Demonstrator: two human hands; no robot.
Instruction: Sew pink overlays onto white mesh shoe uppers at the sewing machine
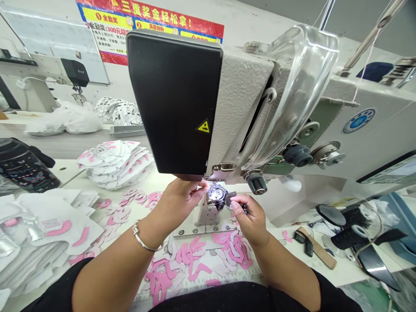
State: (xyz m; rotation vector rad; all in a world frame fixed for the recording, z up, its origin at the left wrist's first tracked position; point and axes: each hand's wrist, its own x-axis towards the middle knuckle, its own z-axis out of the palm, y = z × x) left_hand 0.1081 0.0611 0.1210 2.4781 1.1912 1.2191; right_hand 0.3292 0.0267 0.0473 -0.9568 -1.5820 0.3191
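Both my hands work under the head of a grey sewing machine (pixel 247 99), at its shiny metal bobbin area (pixel 217 193). My left hand (pixel 182 197), a silver bangle on its wrist, has its fingers pinched together against the left side of that metal part. My right hand (pixel 248 214) is closed on a small dark piece (pixel 231 198) held right beside the metal part. What the left fingers pinch is too small to name.
Pink and white cut shoe pieces (pixel 195 255) lie scattered on the table in front of me. A stack of them (pixel 115 162) sits at the left. A black pouch (pixel 22 167) lies far left. Black tools (pixel 347 234) lie at the right. Another machine (pixel 48 73) stands behind.
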